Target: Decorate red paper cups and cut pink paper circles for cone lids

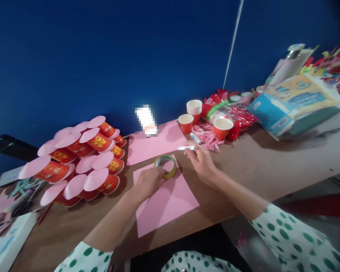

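My left hand is closed on the near left edge of a yellowish roll of tape. The roll is over the upper part of a pink paper sheet at the table's front. My right hand pinches a slim white pen, its tip pointing left, beyond the sheet's upper right corner. Behind the roll lies more pink paper. Just past my right fingers are a small white tube-like item and pink paper scraps.
Red paper cups with pink discs are piled at left. Red cups, a stack of cups and a red plastic bag stand at the back right, near a blue-and-yellow package. Scissors lie far left.
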Tool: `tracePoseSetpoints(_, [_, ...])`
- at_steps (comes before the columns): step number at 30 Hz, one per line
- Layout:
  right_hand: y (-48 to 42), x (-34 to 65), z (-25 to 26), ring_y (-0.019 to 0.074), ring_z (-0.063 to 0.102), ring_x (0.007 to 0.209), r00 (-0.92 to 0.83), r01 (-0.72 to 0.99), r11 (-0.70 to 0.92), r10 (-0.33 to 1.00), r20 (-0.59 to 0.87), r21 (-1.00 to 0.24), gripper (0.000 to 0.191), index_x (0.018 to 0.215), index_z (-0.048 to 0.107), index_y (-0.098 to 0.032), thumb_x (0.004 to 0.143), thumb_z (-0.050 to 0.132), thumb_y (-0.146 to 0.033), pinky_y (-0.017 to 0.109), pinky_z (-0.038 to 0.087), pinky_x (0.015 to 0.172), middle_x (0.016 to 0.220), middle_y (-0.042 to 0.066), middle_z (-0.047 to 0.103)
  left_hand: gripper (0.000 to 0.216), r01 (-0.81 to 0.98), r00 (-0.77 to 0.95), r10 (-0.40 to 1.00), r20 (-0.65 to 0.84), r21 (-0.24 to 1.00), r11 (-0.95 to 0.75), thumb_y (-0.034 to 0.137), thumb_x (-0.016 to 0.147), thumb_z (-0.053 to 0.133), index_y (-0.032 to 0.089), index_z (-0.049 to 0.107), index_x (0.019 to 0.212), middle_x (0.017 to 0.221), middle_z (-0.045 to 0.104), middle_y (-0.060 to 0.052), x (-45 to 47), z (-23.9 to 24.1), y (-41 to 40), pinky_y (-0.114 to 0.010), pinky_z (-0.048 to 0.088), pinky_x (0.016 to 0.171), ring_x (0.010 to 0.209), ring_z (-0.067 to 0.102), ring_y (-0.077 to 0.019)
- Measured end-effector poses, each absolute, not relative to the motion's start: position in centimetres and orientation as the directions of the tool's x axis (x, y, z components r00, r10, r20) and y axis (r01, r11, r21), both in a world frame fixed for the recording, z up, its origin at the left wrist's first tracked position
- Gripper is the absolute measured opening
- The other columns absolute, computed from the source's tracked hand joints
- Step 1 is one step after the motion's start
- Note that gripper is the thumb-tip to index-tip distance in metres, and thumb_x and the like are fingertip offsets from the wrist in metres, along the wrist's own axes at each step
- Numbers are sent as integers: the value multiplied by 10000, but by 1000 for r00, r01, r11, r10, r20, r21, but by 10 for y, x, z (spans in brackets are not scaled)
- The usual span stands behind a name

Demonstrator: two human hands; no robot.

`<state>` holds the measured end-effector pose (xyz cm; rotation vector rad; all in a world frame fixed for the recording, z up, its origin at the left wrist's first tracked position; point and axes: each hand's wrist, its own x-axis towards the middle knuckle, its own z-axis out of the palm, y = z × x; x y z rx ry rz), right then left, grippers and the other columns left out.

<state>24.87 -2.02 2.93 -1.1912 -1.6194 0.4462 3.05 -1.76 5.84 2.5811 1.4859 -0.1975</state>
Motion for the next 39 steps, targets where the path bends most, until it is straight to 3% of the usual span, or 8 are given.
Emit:
tracePoseSetpoints(3, [-22, 248, 42, 136, 645, 753, -102, 499, 448, 880, 464, -742, 258, 1167, 526, -200, 948, 394, -235, 243, 474, 730, 887, 36, 685, 232, 878, 473, 851, -228, 43, -476, 310, 853, 452, 245, 673, 820, 839, 682, -33, 35, 61, -19, -265, 416, 650, 820, 635, -199])
tracePoseSetpoints(8, [-6, 233, 51, 185, 630, 904, -345, 711, 494, 865, 363, -500, 235, 1089, 586, -209, 872, 509, -161, 259, 445, 774, 954, 53, 693, 228, 882, 468, 846, -254, 77, -465, 240, 822, 461, 231, 680, 887, 865, 682, -52, 35, 60, -18, -278, 414, 651, 841, 637, -221])
tracePoseSetpoints(12, [20, 210, 51, 199, 612, 936, -412, 789, 496, 865, 286, -363, 263, 1103, 589, -206, 850, 543, -150, 266, 422, 778, 974, 62, 691, 230, 873, 487, 846, -216, 112, -475, 252, 847, 448, 194, 669, 830, 854, 673, -66, 32, 57, -20, -289, 416, 645, 801, 638, -222])
tracePoseSetpoints(17, [43, 191, 47, 168, 634, 839, -506, 761, 539, 841, 191, -360, 230, 1042, 621, -224, 826, 577, -157, 234, 414, 706, 941, 32, 704, 250, 872, 488, 854, -183, 148, -467, 291, 874, 442, 179, 641, 774, 776, 664, -61, 30, 51, -22, -290, 418, 620, 727, 640, -217])
tracePoseSetpoints(23, [42, 191, 44, 141, 636, 763, -517, 761, 545, 837, 177, -351, 171, 1004, 623, -213, 863, 532, -181, 217, 401, 659, 896, 24, 702, 334, 865, 497, 854, -152, 159, -475, 376, 882, 444, 159, 641, 722, 721, 659, -71, 32, 52, -21, -274, 396, 554, 653, 632, -207])
tracePoseSetpoints(27, [35, 192, 43, 136, 629, 730, -490, 782, 517, 855, 169, -347, 174, 997, 620, -213, 854, 535, -164, 211, 396, 642, 882, 23, 696, 254, 836, 544, 831, -117, 157, -525, 272, 862, 467, 171, 652, 720, 689, 654, -51, 25, 53, -20, -264, 389, 558, 646, 623, -191])
tracePoseSetpoints(33, [22, 192, 42, 134, 615, 733, -454, 805, 487, 873, 176, -339, 172, 991, 598, -207, 848, 522, -151, 218, 387, 667, 888, 18, 684, 180, 722, 677, 731, -86, 269, -637, 161, 801, 520, 231, 686, 793, 766, 685, -19, 6, 52, -14, -234, 383, 590, 737, 635, -177])
tracePoseSetpoints(39, [14, 187, 46, 158, 588, 789, -433, 833, 473, 880, 195, -287, 117, 950, 593, -210, 838, 567, -192, 233, 354, 647, 906, 27, 651, 171, 744, 665, 736, -125, 196, -639, 162, 802, 502, 198, 665, 765, 750, 682, -30, 7, 52, -15, -245, 394, 567, 704, 637, -185])
